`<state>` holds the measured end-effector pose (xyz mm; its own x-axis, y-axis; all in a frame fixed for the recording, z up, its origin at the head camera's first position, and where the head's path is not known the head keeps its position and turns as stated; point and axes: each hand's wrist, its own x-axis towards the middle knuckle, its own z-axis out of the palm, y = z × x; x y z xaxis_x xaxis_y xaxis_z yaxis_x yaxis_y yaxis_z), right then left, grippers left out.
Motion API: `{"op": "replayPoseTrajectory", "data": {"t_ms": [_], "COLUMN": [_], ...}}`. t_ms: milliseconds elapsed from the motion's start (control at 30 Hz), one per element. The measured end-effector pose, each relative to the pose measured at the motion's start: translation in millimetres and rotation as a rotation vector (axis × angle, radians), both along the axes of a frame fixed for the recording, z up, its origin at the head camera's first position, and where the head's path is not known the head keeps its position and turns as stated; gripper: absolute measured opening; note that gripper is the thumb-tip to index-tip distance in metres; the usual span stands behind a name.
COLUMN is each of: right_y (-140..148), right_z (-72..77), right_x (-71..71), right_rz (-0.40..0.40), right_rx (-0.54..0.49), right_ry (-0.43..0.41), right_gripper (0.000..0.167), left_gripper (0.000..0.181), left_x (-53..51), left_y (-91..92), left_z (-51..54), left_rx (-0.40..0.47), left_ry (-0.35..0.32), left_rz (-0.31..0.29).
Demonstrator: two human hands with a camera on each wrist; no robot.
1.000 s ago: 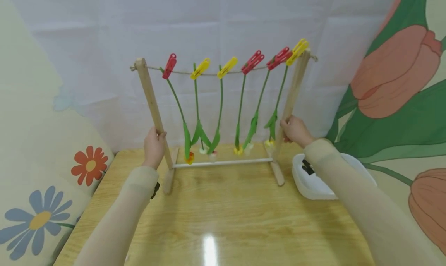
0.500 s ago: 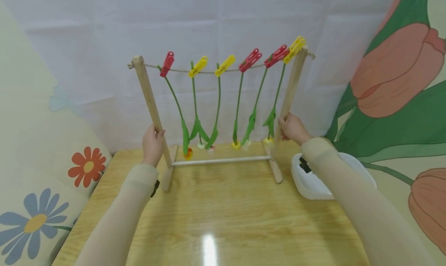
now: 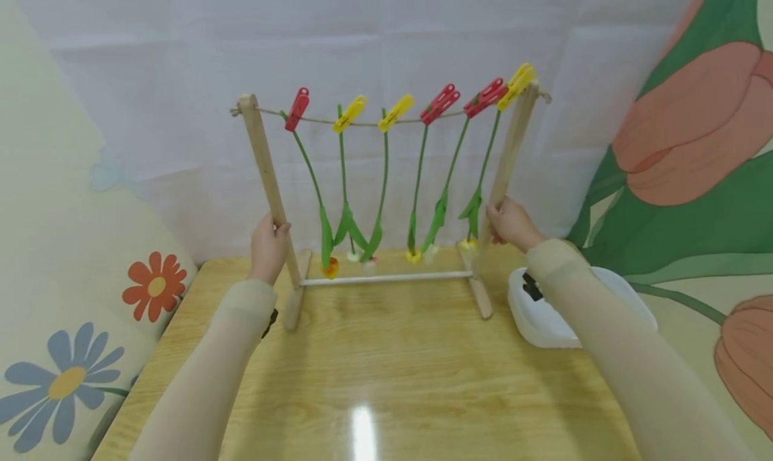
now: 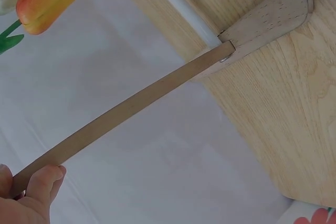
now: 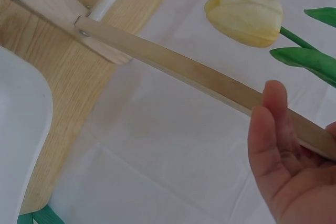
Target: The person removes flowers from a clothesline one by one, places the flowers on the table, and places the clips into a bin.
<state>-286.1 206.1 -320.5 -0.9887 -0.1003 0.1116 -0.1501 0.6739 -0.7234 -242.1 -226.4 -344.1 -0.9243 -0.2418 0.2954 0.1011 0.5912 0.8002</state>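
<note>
A wooden drying rack [image 3: 266, 162] stands on the table, with a twine line [image 3: 320, 120] between its two posts. Several artificial tulips hang head down from the line, held by red clothespins [image 3: 297, 109] and yellow clothespins [image 3: 396, 112]. My left hand [image 3: 269, 249] grips the left post, its thumb along the near side. On the other side my right hand [image 3: 513, 225] holds the right post between fingers and thumb. An orange tulip [image 4: 44, 3] hangs near the left post, and a pale yellow tulip [image 5: 245, 15] near the right post.
A white plastic tub [image 3: 546, 323] sits right of the rack, partly under my right sleeve. A white rod [image 3: 386, 278] joins the rack's feet. Behind the wooden table [image 3: 386, 367] hangs a white cloth [image 3: 386, 38], with flower-painted walls at both sides.
The rack has shifted very slightly away from me across the table, with both hands still on its posts. The head view has swayed a little; the tulips and clothespins stay on the line.
</note>
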Motion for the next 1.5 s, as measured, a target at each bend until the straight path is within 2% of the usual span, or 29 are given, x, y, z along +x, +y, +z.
{"op": "replayPoseTrajectory", "data": {"t_ms": [567,833,933,1033,1167,1233,1367,1500], "right_y": [3,0,-2,-5,-7,-7,-2,2], "right_z": [1.8,1.5,2.5,4.1,5.6,6.7,11.0,17.3], "right_x": [6.0,8.8,7.4,5.3,4.6,7.2,17.0,29.6], "right_rz": [0.03,0.03,0.027,0.032,0.045,0.048,0.055,0.08], "right_rx": [-0.018,-0.006,0.016,0.019,0.038,0.076,0.151,0.21], "right_ry": [-0.053,-0.021,-0.001,0.008,-0.022,-0.049,-0.09,-0.094], "right_gripper": [0.028,0.03,0.029,0.032,0.04,0.046,0.057,0.059], "left_gripper": [0.021,0.021,0.022,0.026,0.042,0.052,0.064,0.065], "left_x": [2.6,5.0,4.6,5.4,12.0,17.3,28.7,40.9], "left_y": [-1.8,2.2,1.6,-0.6,-3.2,-3.3,-2.5,-2.8], "left_z": [-0.6,-0.2,0.5,-0.1,-2.1,-2.4,0.3,3.5], "left_rx": [-0.004,-0.016,0.001,0.027,0.041,0.031,0.006,0.007], "left_ry": [-0.053,-0.041,-0.028,-0.028,-0.081,-0.114,-0.139,-0.141], "left_rz": [-0.024,0.02,0.006,-0.035,-0.099,-0.112,-0.104,-0.094]}}
